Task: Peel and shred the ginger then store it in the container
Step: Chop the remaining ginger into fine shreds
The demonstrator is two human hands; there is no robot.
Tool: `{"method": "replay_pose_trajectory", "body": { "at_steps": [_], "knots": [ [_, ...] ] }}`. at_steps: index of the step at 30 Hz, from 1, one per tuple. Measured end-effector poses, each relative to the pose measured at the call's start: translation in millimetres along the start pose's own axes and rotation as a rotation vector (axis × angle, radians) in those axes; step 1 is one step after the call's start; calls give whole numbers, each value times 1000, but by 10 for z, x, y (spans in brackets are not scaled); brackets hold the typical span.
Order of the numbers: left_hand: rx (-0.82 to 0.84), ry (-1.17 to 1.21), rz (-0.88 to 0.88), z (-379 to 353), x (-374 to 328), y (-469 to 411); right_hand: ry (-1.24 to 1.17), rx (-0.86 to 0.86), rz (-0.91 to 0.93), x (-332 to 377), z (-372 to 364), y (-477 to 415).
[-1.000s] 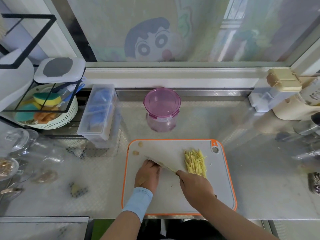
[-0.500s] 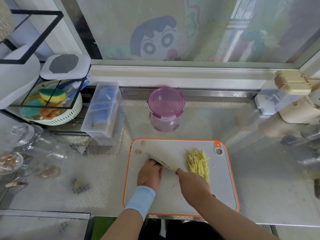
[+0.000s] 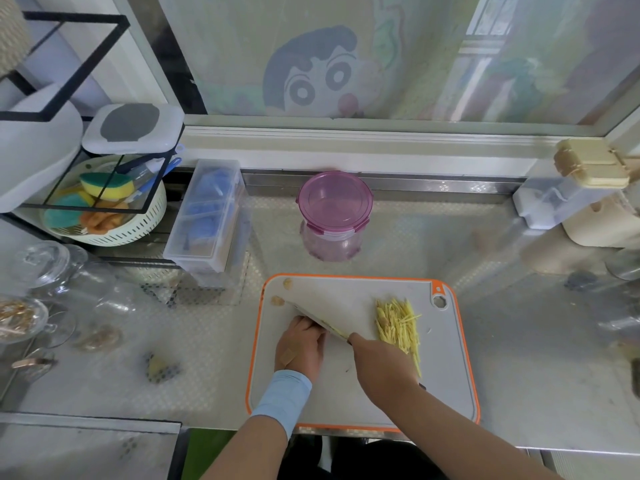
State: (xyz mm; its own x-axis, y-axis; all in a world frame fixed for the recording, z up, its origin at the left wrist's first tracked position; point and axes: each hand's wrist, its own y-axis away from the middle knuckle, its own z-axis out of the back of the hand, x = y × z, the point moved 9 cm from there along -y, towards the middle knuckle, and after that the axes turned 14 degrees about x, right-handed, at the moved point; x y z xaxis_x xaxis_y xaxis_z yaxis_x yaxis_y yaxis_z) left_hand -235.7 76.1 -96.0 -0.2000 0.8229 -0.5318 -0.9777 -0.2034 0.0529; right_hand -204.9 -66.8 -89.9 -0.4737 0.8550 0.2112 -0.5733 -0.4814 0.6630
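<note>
A grey cutting board with an orange rim (image 3: 460,386) lies on the counter in front of me. A pile of yellow ginger shreds (image 3: 398,322) rests on its right half. My right hand (image 3: 381,367) grips the handle of a knife (image 3: 320,322), whose blade slants up-left across the board. My left hand (image 3: 301,346), with curled fingers and a plaster on its back, presses down just left of the blade; the ginger under it is hidden. Two small ginger scraps (image 3: 282,292) lie at the board's top left corner. A purple lidded container (image 3: 335,214) stands behind the board.
A clear box with blue items (image 3: 207,216) and a white basket of sponges (image 3: 104,209) stand at the back left. Glass jars (image 3: 52,271) crowd the left side. A beige-lidded dispenser (image 3: 585,188) sits at the far right. A peel scrap (image 3: 159,367) lies left of the board.
The camera view has shifted slightly. Both hands and the knife keep almost the same place on the board.
</note>
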Motion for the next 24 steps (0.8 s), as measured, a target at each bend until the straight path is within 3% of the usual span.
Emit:
{"method": "replay_pose_trajectory", "body": {
  "at_steps": [24],
  "knots": [
    [-5, -12, 38, -14, -13, 18, -3, -1, -10, -48, -71, 11]
  ]
}}
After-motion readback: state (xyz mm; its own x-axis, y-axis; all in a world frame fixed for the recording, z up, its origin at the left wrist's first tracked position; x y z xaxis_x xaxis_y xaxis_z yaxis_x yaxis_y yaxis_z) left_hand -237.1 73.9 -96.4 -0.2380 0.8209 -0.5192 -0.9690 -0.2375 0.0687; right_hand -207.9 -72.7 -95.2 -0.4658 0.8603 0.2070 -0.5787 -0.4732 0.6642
